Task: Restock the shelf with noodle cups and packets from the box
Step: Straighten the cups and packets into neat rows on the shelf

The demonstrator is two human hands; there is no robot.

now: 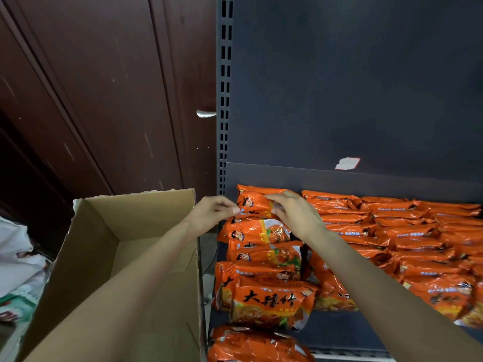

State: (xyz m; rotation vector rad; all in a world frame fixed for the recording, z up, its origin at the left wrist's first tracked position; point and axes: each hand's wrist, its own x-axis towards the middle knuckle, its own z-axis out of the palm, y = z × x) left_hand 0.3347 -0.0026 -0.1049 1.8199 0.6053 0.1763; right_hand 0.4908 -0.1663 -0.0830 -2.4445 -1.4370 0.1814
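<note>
1. An orange packet (257, 203) at the back of the left row on the shelf (339, 178), centre of frame, is pinched at its left end by the left hand (211, 212).
2. Its right part is gripped by the right hand (295, 212).
3. The box (117, 257) is seen lower left.

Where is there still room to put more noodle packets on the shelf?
Bare shelf shows at the front, between the big front packet and the right-hand rows. Everywhere else is crowded. Both hands hold the back-left packet. The box looks empty.
</note>
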